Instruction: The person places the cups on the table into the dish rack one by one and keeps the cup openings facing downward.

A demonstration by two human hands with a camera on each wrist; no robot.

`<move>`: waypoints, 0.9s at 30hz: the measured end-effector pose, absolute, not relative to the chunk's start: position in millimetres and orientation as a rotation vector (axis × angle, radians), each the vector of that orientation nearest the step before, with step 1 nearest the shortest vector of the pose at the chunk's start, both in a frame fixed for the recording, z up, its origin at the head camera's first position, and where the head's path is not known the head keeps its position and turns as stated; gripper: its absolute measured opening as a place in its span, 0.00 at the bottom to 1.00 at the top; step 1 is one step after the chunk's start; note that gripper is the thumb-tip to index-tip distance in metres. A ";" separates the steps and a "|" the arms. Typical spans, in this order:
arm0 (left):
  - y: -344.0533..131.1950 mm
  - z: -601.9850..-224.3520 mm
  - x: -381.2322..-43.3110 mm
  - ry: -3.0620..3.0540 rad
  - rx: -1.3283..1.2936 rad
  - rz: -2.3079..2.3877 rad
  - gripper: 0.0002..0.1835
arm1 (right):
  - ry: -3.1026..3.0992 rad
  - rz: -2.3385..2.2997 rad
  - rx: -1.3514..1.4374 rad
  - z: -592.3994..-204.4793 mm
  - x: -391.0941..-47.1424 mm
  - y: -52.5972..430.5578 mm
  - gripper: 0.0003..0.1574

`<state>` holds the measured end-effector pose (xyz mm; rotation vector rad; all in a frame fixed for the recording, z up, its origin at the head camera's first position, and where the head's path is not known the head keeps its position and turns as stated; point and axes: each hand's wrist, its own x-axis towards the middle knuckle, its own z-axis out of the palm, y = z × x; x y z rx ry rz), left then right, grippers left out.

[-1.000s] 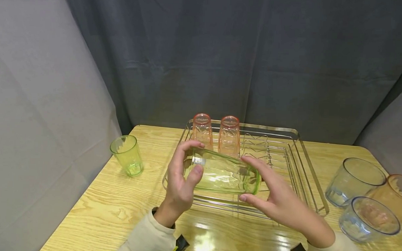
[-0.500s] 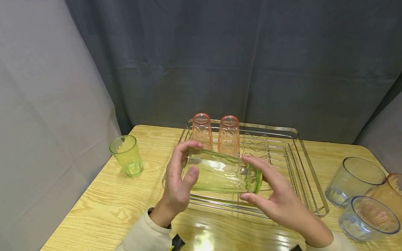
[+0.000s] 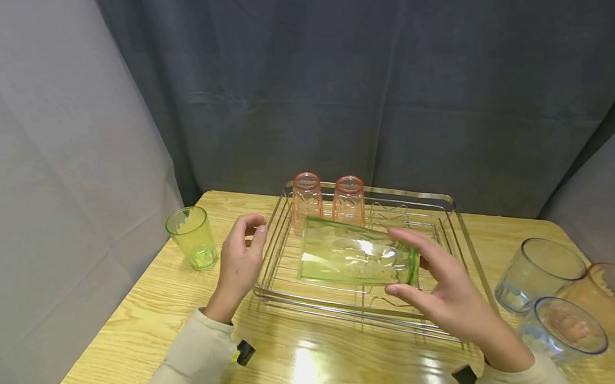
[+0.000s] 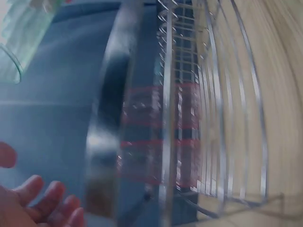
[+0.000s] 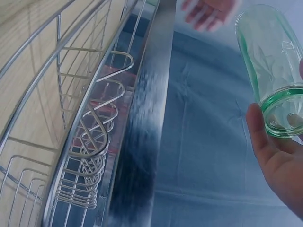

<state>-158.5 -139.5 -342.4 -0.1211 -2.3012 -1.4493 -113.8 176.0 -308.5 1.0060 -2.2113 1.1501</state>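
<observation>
A tall green drinking glass lies sideways in the air over the wire dish rack, its mouth toward the left. My right hand grips it near the thick base, thumb on one side and fingers on the other; the right wrist view shows the glass tilted up from that hand. My left hand is off the glass, just left of the rack, its fingers loosely bent with nothing in them. In the left wrist view, the left hand's fingers are spread beside the rack's rim.
Two pink glasses stand upside down at the rack's back left. Another green glass stands upright on the wooden table at left. At right are two blue glasses and an orange one. A dark curtain hangs behind.
My left hand has let go of the glass and moved left. My right hand has carried the glass slightly to the right.
</observation>
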 end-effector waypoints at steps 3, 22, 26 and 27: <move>-143.6 -353.2 -167.2 -2.479 0.010 -1.388 0.19 | -2.190 1.148 1.017 -306.4 -115.4 178.3 0.56; -151.4 -388.7 -186.4 -2.762 0.194 -1.478 0.27 | -2.284 1.056 0.937 -298.2 -116.8 185.8 0.56; -150.2 -390.5 -186.1 -2.703 0.191 -1.501 0.26 | -2.312 0.927 0.966 -295.0 -120.9 183.4 0.55; -150.1 -390.9 -186.1 -2.693 0.189 -1.506 0.25 | -2.316 0.888 0.978 -293.8 -122.2 182.7 0.55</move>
